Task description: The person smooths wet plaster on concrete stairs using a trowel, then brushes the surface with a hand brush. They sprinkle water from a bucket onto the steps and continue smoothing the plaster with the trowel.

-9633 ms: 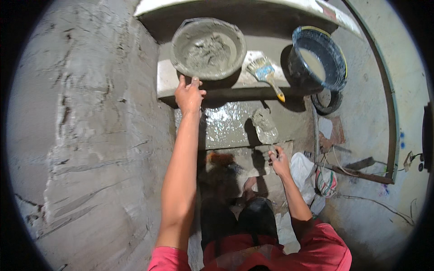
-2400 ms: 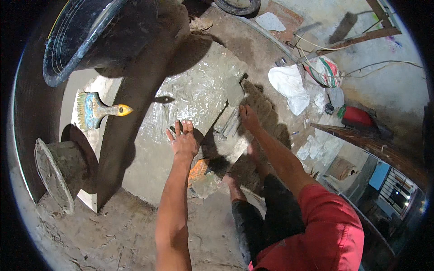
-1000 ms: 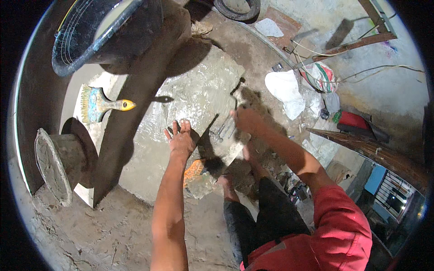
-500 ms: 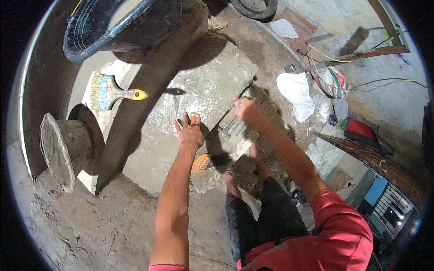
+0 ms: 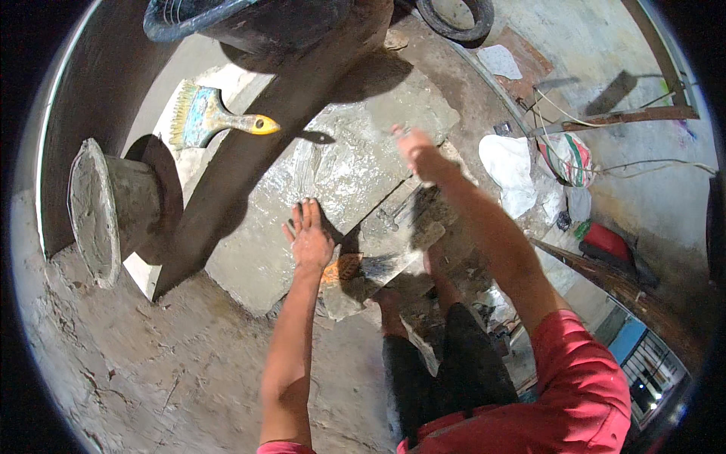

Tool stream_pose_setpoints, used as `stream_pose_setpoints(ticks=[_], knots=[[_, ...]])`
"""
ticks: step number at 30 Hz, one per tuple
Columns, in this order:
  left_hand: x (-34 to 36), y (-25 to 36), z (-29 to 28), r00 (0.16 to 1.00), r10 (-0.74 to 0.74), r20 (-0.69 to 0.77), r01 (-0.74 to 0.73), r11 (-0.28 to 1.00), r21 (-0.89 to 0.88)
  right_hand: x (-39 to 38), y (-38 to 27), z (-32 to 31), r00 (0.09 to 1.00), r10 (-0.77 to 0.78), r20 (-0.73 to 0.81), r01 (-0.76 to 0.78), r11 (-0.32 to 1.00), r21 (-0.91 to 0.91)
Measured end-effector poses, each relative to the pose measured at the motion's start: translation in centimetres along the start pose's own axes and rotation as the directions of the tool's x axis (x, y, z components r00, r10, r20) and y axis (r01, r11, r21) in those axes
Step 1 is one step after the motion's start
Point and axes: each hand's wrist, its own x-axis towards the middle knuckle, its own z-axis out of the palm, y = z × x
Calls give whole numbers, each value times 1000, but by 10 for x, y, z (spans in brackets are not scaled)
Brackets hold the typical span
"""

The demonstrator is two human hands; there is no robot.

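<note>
A slab of wet grey cement (image 5: 344,155) spreads in front of me, glossy across its middle. My left hand (image 5: 310,238) lies on it with the fingers spread. Above the slab's right part, my right hand (image 5: 420,157) is closed; what it grips is blurred and I cannot make it out. Below my left hand, close to the slab's edge, is an orange object (image 5: 345,267). Beside the right edge, a small grey metal piece (image 5: 389,215) lies over a gap.
A wide brush (image 5: 215,117) rests on the pale ledge at the left. A cement-coated bucket (image 5: 113,208) lies on its side below it. A large black tub (image 5: 272,26) stands at the far end. White sacks (image 5: 507,170), cables and a wooden beam (image 5: 612,284) occupy the right side.
My right hand has moved farther away across the slab, still closed. My left hand stays spread on the cement, slightly nearer to me. The view has shifted a little.
</note>
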Motion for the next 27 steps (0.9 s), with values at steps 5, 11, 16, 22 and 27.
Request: stream_pose_setpoints(ticks=[5, 11, 16, 22, 27], knots=[[-24, -18, 9, 982, -148, 116, 151, 988, -21, -16, -85, 93, 749, 504, 431, -534, 843, -58], [-36, -32, 10, 975, -181, 131, 193, 977, -89, -16, -97, 85, 883, 375, 282, -250, 885, -392], [-36, -31, 16, 976, -216, 43, 220, 965, -147, -30, -108, 87, 908, 382, 171, -251, 824, -508], [-27, -36, -22, 952, -181, -245, 138, 974, -181, -23, -94, 107, 914, 334, 228, -142, 793, -593], [-4, -64, -74, 844, -75, -531, 20, 994, -109, 10, -24, 63, 925, 378, -36, -349, 809, -473]])
